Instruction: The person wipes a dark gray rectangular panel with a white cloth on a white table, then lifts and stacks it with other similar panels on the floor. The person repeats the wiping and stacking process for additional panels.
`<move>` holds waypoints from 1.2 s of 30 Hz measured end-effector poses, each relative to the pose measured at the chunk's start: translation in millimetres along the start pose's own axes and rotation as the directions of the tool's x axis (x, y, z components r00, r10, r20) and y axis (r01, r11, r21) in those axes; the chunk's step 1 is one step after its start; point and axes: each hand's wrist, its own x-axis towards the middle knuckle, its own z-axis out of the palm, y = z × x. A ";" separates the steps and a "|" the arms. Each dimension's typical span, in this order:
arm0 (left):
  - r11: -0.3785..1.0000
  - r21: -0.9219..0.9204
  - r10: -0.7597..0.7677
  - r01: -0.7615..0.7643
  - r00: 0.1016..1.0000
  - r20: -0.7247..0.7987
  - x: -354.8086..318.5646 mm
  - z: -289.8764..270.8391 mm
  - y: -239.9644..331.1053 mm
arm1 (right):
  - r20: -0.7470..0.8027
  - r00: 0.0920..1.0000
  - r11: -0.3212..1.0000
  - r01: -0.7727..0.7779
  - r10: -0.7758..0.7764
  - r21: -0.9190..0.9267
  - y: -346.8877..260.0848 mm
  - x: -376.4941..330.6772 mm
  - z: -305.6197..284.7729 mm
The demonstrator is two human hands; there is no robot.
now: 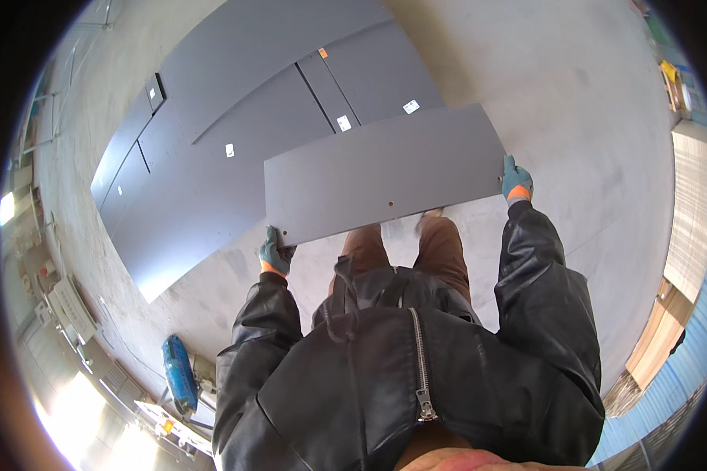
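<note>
I hold a long grey flat panel [381,169] in front of me with both hands. A few small round holes run along its near edge. My left hand [275,253], in a teal glove with an orange cuff, grips the near left corner, thumb on top. On the right end, my right hand [516,177] closes around the edge in a matching glove. Beyond it, larger grey panels [236,188] lie side by side and partly overlapping on the floor, several bearing small white labels. The held panel covers part of them.
Concrete floor [573,102] surrounds the panels. Stacked boards [693,204] stand along the right side, with bare wooden boards [658,334] nearer me. At the lower left are a blue cylindrical object [180,374] and machinery [72,310].
</note>
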 end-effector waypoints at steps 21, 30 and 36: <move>0.944 -0.166 0.253 -0.286 0.947 -0.196 267.5 124.4 -161.2 | -0.017 0.967 0.962 0.254 -0.254 0.104 -54.4 341.5 234.4; 0.816 -0.240 0.498 -0.525 0.851 -0.167 309.6 105.0 -216.2 | -0.229 0.910 0.750 0.415 -0.347 0.515 -36.1 368.3 284.7; 0.518 -0.473 0.726 -0.713 0.659 -0.198 300.2 106.2 -180.2 | -0.557 0.796 0.177 0.599 -0.236 0.781 -55.8 367.2 270.5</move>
